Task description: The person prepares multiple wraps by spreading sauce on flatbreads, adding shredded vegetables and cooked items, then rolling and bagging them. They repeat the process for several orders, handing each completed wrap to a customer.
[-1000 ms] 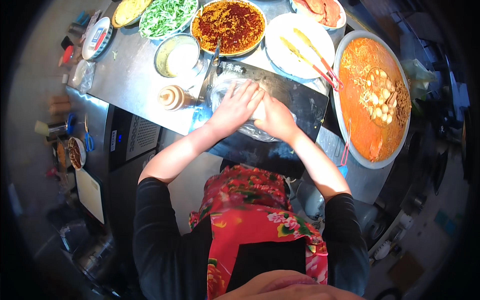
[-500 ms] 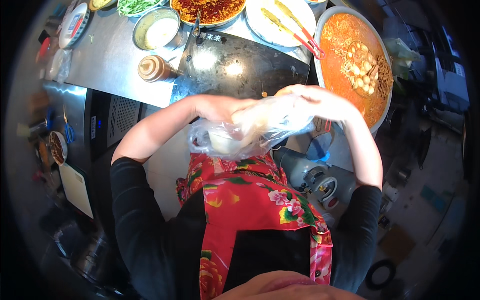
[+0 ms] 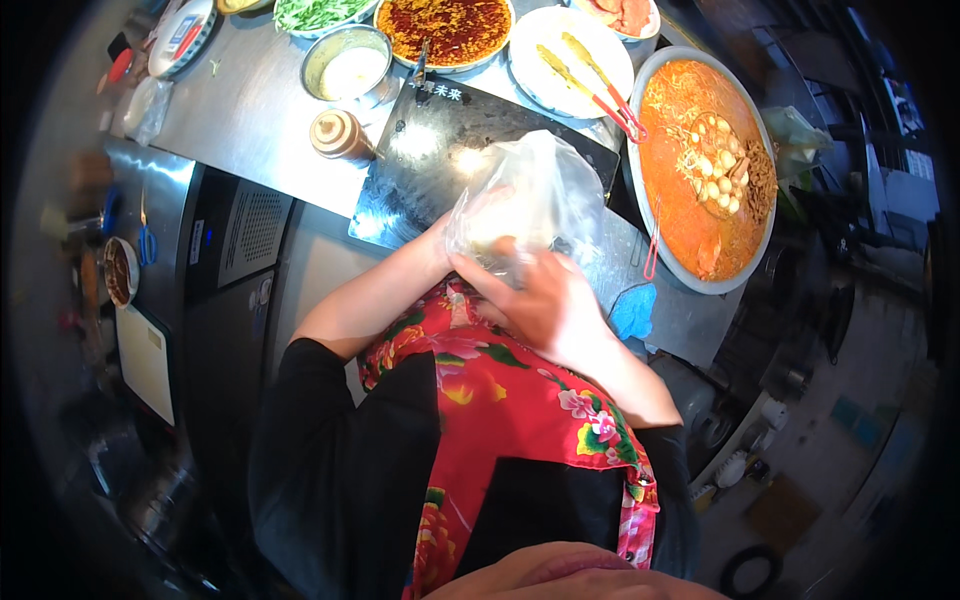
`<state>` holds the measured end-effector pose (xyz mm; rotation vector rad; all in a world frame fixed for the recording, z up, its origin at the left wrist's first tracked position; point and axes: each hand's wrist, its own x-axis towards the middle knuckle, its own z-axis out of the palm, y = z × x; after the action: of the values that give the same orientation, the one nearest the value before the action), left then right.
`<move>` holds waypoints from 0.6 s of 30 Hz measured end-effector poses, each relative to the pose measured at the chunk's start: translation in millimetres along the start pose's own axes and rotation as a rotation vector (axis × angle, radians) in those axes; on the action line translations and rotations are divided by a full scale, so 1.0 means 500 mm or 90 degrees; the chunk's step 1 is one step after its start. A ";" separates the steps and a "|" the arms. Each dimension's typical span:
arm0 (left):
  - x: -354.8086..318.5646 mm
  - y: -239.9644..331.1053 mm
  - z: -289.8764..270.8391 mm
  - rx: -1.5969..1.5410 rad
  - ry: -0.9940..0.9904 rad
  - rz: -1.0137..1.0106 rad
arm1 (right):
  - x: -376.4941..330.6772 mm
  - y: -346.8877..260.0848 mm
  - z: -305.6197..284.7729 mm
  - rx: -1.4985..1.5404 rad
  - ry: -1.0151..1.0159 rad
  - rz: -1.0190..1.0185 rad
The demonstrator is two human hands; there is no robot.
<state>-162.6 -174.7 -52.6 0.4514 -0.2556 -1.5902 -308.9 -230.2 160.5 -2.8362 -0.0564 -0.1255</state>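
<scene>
A clear plastic bag [image 3: 535, 200] with something pale inside is held close in front of my chest, above the near edge of a dark cutting board [image 3: 450, 150]. My right hand [image 3: 535, 300] grips the bag from below, fingers curled on its lower side. My left hand [image 3: 450, 235] is mostly hidden behind the bag, touching its left side at the wrist end. I wear a red flowered apron over black sleeves.
A steel counter [image 3: 240, 110] carries a large pan of orange broth with garnish [image 3: 700, 170], a white plate with red-handled tongs [image 3: 575, 60], a tray of red chilli dish [image 3: 450, 25], a steel bowl [image 3: 345, 65], a brown jar [image 3: 335, 135]. A blue cloth [image 3: 632, 310] lies at the counter's edge.
Both hands were pressed together over the board a second ago. They have since lifted the plastic bag toward my chest, and my right hand has shifted underneath it.
</scene>
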 end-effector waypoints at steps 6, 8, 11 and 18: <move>-0.005 -0.010 -0.019 -0.174 0.110 -0.255 | -0.056 0.041 -0.040 0.444 0.501 0.370; 0.000 -0.026 -0.021 -0.132 0.102 -0.286 | -0.085 0.050 -0.078 0.873 0.438 0.482; 0.007 -0.032 -0.003 0.031 0.143 -0.314 | -0.095 0.054 -0.098 0.956 0.256 0.438; -0.065 0.072 0.193 0.568 -0.042 0.146 | -0.054 0.103 -0.088 1.023 -0.024 0.470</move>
<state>-171.7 -155.9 53.3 1.0083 -1.0454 -1.1991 -336.6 -293.2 184.4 -1.1297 0.5859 0.1093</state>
